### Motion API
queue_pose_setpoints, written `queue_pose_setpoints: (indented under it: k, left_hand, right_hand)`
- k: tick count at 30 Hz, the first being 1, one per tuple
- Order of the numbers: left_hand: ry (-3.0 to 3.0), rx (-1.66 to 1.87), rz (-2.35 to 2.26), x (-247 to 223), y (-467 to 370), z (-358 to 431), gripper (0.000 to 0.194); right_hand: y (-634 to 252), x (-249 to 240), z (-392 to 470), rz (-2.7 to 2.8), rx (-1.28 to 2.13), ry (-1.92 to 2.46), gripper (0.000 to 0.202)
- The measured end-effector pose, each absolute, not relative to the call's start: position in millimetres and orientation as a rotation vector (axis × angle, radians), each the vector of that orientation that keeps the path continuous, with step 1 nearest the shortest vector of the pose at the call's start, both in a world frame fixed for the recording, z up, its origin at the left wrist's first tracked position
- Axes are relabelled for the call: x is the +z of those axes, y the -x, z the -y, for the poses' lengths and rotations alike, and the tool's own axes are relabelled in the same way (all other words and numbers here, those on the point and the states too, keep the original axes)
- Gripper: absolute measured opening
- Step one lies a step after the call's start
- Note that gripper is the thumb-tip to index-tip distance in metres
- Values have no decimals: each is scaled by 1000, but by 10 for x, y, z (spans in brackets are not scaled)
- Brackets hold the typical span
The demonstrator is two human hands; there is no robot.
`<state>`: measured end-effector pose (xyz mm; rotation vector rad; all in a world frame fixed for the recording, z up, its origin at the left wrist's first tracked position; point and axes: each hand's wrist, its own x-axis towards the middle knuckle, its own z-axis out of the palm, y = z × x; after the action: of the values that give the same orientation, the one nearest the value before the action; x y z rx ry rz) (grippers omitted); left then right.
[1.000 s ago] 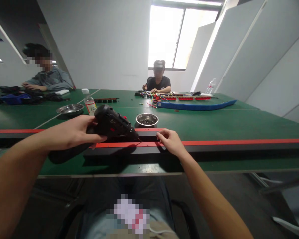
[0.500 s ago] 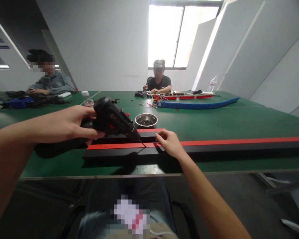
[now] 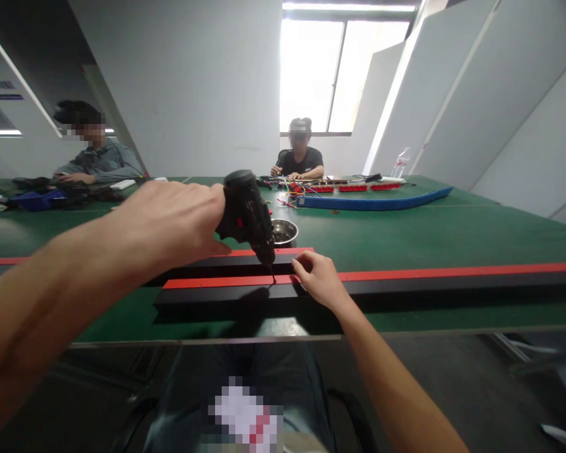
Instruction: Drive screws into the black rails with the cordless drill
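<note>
Our left hand [image 3: 174, 217] wraps the heavy-looking drill [image 3: 249, 207] from behind. Our curled right hand [image 3: 321, 280] touches the stiff-looking bar [image 3: 202, 301] near the table's [image 3: 104, 327] front edge; we can't tell if it pinches.

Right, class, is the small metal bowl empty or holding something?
Not empty: small dark pieces show inside the metal bowl. How full it is, I cannot tell; the drill hides its left edge.
</note>
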<state>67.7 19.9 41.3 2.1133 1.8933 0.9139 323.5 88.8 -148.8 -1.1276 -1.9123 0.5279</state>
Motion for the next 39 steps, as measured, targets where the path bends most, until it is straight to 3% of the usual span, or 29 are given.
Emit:
queue_pose_setpoints:
  k: [7,11,17,25,33,39]
  left_hand:
    - [-2819,184,-2417,310,-909,-190,37]
    - [-2909,31,-2453,320,-892,-216,38]
    - [-2930,35,-2480,319,-955,-169,41]
    - [-2770,80,-2532,327,-926,-151,40]
    - [-2355,195,-1957,190,-102,-279,39]
    - [-1768,749,-1834,-399,-65,-205,44]
  right_hand:
    - [-3206,-1526,-877,1980,403,1156,15]
    - [-3198,-1510,-843,2011,366,1194,15]
    - [-3190,-1499,-810,2077,283,1312,14]
    - [-3141,-1483,-660,2286,-72,1424,18]
    - [-3328,-1536,-706,2407,-187,1308,20]
    - [-3601,-1544,-744,2281,-43,1347,21]
